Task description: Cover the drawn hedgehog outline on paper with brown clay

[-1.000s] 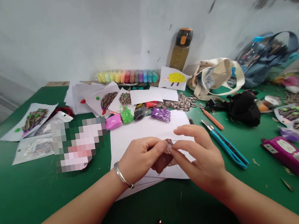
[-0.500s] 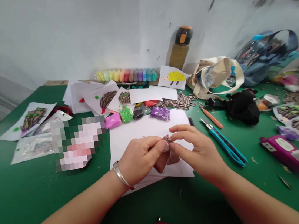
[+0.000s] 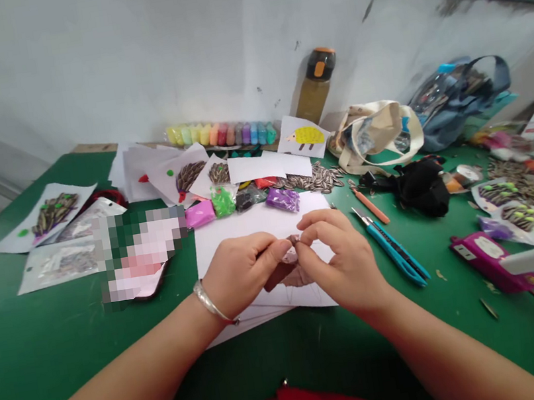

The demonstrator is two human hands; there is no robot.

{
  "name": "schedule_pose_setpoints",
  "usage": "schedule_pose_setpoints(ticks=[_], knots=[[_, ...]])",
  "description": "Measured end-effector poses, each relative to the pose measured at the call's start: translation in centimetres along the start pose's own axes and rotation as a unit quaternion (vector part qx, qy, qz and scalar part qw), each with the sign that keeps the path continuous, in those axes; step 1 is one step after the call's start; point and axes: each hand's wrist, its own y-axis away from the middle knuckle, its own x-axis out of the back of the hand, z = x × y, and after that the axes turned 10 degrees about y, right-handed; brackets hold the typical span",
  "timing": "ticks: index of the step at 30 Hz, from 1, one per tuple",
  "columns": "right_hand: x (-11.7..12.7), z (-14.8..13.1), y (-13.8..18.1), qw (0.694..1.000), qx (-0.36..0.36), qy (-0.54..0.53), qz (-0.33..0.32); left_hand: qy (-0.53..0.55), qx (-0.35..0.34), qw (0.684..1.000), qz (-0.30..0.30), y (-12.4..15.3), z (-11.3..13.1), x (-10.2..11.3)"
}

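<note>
Both hands meet over a sheet of white paper [image 3: 222, 233] with pencil lines on it. My left hand [image 3: 245, 270], a silver bangle at its wrist, is closed on a small packet of brown clay [image 3: 277, 276]. With thumb and forefinger, my right hand [image 3: 341, 259] pinches the crumpled top of the same packet. The fingers hide much of it. A brown patch [image 3: 299, 277] shows on the paper just below the hands; what it is made of I cannot make out. Beyond the paper lie packets of pink clay [image 3: 199, 215], green clay [image 3: 223, 202] and purple clay [image 3: 282, 199].
To the right lie a blue utility knife [image 3: 389, 248], an orange pen-like tool [image 3: 371, 204] and a magenta glue gun [image 3: 494, 263]. A phone [image 3: 144, 272] is on the left. Sunflower seeds [image 3: 318, 177], a bottle [image 3: 316, 85] and bags [image 3: 380, 133] stand farther back.
My hands have lifted slightly and the packet has tilted. The right fingers have curled in closer at its top. The whole view has shifted a little.
</note>
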Motion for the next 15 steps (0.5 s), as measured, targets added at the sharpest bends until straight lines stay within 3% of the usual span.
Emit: schedule_pose_setpoints(ticks=[3, 10, 12, 15], knots=[[-0.1, -0.3, -0.4, 1.0, 0.004, 0.002, -0.02, -0.008, -0.012, 1.0, -0.005, 0.1, 0.1, 0.2], [-0.2, -1.3, -1.7, 0.999, -0.016, -0.024, -0.022, 0.137, 0.013, 0.99, 0.009, 0.0, 0.1, 0.7], [-0.5, -1.6, -1.8, 0.999, -0.021, -0.024, 0.006, 0.222, 0.035, 0.974, 0.0, 0.0, 0.0, 0.7], [-1.0, -2.0, -1.5, 0.997, -0.037, -0.062, 0.035, 0.386, 0.098, 0.917, -0.033, 0.0, -0.2, 0.5]])
